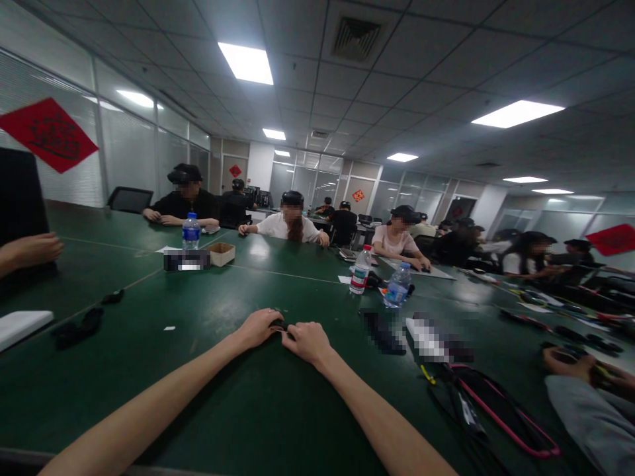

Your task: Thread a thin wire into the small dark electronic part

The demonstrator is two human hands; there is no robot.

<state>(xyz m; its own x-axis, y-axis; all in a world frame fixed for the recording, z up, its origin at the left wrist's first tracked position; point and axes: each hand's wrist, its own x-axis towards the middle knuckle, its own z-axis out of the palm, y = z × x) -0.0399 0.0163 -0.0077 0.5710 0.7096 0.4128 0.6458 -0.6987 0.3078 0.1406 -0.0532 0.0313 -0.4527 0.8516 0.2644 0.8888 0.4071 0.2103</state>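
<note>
Both my hands meet over the middle of the green table [208, 396]. My left hand [258, 328] is closed on a small dark object [280, 324], too small and too covered to name. My right hand [309, 341] is closed at the object's right side, its thumb and fingertips drawn together there. A thin pale edge shows below the dark object, between the thumbs. Fingers hide most of what is held.
Ahead stand a blue-capped bottle [191, 233], a small open box [221, 254], a red-capped bottle [360, 271] and another bottle [397, 287]. Pink-edged black straps [501, 403] lie right. A co-worker's hands [570, 363] work at far right; another hand [32, 254] is left.
</note>
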